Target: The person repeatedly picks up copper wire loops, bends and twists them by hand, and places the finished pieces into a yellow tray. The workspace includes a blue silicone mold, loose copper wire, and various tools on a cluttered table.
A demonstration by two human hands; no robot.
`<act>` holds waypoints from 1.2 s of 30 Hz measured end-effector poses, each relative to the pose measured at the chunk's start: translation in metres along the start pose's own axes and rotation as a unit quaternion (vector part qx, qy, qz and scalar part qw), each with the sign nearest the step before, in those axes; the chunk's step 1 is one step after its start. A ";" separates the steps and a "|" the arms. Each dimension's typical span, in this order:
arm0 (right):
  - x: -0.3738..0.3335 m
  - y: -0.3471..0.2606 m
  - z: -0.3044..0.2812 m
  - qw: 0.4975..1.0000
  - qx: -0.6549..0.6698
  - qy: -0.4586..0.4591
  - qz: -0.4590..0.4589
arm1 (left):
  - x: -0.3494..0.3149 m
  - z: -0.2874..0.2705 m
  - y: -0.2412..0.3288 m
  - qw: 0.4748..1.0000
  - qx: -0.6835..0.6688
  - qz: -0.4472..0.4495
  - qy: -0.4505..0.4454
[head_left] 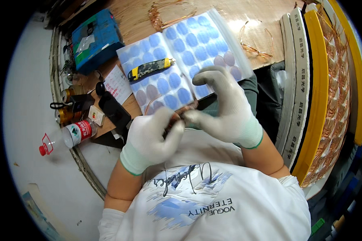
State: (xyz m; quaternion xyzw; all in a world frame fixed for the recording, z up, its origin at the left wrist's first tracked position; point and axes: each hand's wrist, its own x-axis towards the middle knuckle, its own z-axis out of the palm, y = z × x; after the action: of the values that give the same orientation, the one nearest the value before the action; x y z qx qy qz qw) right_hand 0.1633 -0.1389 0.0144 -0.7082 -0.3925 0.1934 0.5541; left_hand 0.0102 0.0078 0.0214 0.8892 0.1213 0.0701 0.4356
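White gloves with mint cuffs cover both my hands, which meet low in front of my chest. My left hand pinches what looks like a thin copper-coloured eyeglass frame; blur and my fingers hide most of it. The thumb of my right hand presses at the same piece, while its upper fingers arch away in a wide curve. Just beyond lies an open booklet with rows of blue and a few purplish round discs. Across its left page rests a yellow and black patterned handle-like tool with a metal tip.
Wire eyeglass frames lie on the wooden tabletop. A blue box, a dark phone, cans and a clear bottle with a red cap line the left. Trays of copper-coloured frames stand at the right.
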 end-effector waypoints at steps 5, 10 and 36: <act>-0.014 0.031 -0.066 0.981 0.039 -0.169 -0.090 | 0.050 0.013 0.005 0.980 -0.160 -0.053 -0.103; -0.031 0.038 -0.101 0.993 0.098 0.066 0.012 | 0.109 0.101 -0.067 0.993 0.079 -0.040 -0.075; -0.037 0.008 -0.015 0.945 0.224 -0.177 0.158 | 0.006 0.016 -0.010 0.785 -0.603 -0.130 -0.047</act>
State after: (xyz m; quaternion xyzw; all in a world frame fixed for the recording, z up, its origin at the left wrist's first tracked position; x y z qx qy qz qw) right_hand 0.1538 -0.1775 0.0054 -0.5728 -0.3141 0.4837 0.5825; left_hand 0.0182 0.0034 0.0035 0.4229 0.1485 0.0301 0.8934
